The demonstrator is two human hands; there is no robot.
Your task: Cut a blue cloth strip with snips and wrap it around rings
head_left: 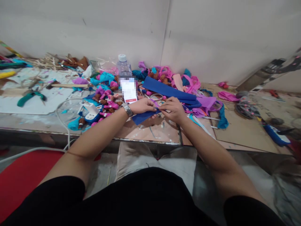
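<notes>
left hand (144, 106) pinches a blue cloth strip (142, 117) slanting far-right toward the right hand (175, 110), whose hold i cannot tell.

Even, subdued lighting from a source out of view. Soft shadows lie on the worktop (164, 133) beneath the left hand (144, 106) and right hand (174, 110); below the front edge the scene darkens. The phone screen (129, 91) glares white within a pixelated patch. Detail blurs toward the worktop's right end; wide-angle distortion stretches the black sleeves (63, 188).
</notes>
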